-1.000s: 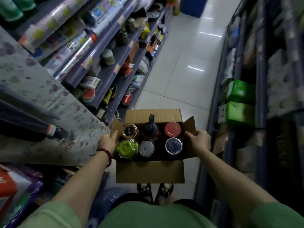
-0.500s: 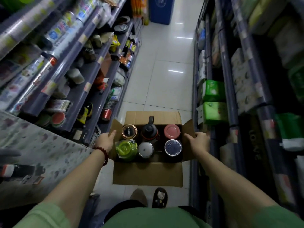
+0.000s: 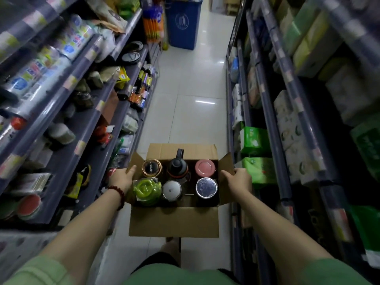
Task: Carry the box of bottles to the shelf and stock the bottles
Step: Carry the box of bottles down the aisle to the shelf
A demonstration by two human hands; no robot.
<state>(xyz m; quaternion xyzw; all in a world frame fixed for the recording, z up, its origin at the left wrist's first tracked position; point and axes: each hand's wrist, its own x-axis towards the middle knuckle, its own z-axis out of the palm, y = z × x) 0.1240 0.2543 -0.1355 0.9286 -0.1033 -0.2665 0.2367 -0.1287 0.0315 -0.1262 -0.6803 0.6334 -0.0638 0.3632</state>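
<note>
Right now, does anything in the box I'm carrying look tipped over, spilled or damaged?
Nothing stands out. The cardboard box is level, held at its sides by the left hand and right hand. Six bottles stand upright in two rows, caps on, including the green bottle and pink-lidded bottle. No spill shows.

The box (image 3: 173, 221) walls hide the bottles' (image 3: 206, 187) bodies, only caps showing; shelf goods (image 3: 41, 64) at left are blurred.
</note>
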